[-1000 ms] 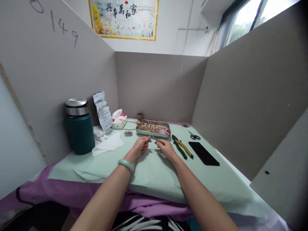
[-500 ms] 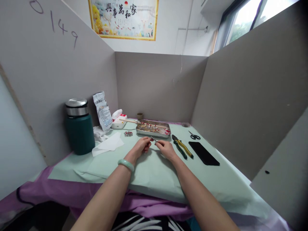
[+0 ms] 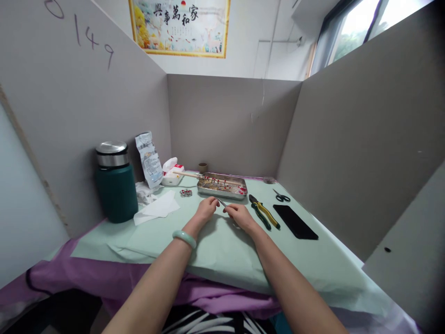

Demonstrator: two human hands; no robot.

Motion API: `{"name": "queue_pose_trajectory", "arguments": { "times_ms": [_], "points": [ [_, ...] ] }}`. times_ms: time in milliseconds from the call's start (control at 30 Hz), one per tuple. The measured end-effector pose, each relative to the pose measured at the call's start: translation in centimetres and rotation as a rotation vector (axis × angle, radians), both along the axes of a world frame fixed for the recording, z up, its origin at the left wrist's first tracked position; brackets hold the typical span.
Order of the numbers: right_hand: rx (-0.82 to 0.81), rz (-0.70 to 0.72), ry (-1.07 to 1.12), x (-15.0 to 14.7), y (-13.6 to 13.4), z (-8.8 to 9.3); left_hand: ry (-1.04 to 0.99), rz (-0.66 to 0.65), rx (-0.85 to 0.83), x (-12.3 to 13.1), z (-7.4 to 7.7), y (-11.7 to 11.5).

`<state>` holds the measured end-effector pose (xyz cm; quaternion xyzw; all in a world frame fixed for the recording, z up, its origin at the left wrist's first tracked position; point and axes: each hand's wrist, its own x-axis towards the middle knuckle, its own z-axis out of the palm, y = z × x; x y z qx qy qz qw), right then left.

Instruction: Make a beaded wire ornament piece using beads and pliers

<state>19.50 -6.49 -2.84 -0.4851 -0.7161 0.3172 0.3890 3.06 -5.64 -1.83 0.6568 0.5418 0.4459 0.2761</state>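
Note:
My right hand (image 3: 240, 216) is closed around slim metal tweezers (image 3: 221, 202), whose tip points left toward the other hand. The fingers of my left hand (image 3: 207, 208) are pinched together at that tip; whatever is between them is too small to make out. A pale green bangle (image 3: 184, 239) circles my left wrist. Just beyond both hands lies a metal tray (image 3: 222, 194) holding small red and gold pieces, with a thin wooden stick (image 3: 186, 174) across its left end. A little heap of red and silver beads (image 3: 186, 193) rests on the cloth left of the tray.
Green-and-yellow pliers (image 3: 264, 213), a black phone (image 3: 295, 222) and scissors (image 3: 281, 196) lie to the right. On the left stand a dark green flask (image 3: 117, 192) and a foil pouch (image 3: 149, 160), near white paper (image 3: 158, 208) and a tissue pack (image 3: 172, 176). Grey partitions (image 3: 232, 125) enclose the table.
My left hand has turned slightly, and its curled lower fingers show less. The tweezers show more clearly between the hands. The view has shifted very slightly.

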Motion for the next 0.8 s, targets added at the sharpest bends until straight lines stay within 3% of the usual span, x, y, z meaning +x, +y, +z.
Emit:
{"name": "queue_pose_trajectory", "arguments": {
  "times_ms": [167,433,667,800],
  "points": [
    [-0.022,-0.023,0.01,-0.1,0.1,-0.1,0.121,0.06,0.104,0.1,-0.2,0.2],
    [0.036,-0.054,-0.015,-0.1,0.0,0.2,-0.33,-0.168,-0.218,-0.1,-0.1,-0.5],
    [0.028,0.072,0.065,-0.2,0.0,0.2,-0.597,-0.376,-0.274,-0.9,-0.6,-0.3],
    [0.082,0.063,0.01,-0.3,-0.3,0.3,-0.603,-0.389,-0.31,-1.1,-0.8,-0.2]
  ]
}}
